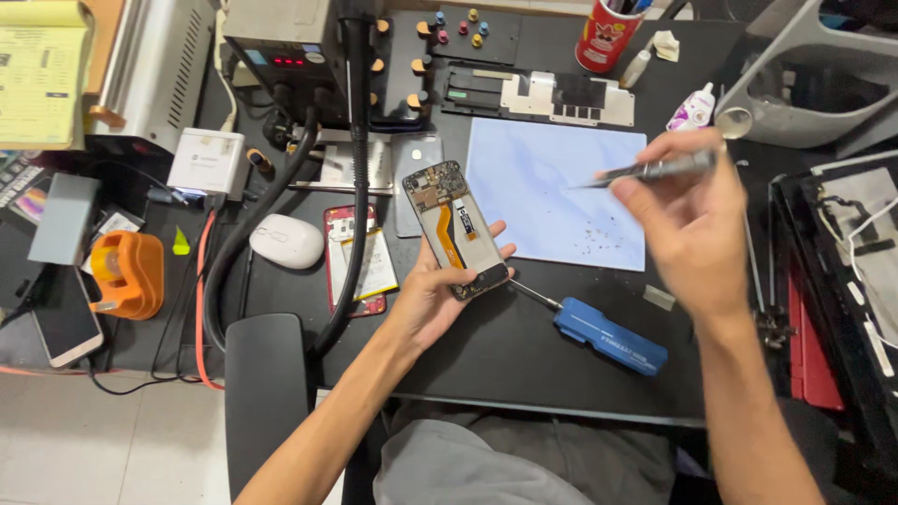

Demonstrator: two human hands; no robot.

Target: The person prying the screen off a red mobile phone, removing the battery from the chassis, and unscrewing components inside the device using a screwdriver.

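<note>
My left hand [432, 297] cradles an opened phone [456, 227] with its back off, showing the circuit board and an orange flex cable. My right hand [692, 229] holds a pair of grey tweezers [655, 170] above the light blue mat [552, 192], with the tips pointing left toward the phone but apart from it. Tiny screws lie scattered on the mat's right part. A blue-handled screwdriver [608, 335] lies on the black table just right of the phone.
A second opened red phone [355, 257] and a white mouse [285, 240] lie to the left, beside thick black hoses [355, 187]. A hot-air station [281, 42], a red pen cup [606, 36], an orange tool [126, 271] and a glue bottle [692, 110] stand around.
</note>
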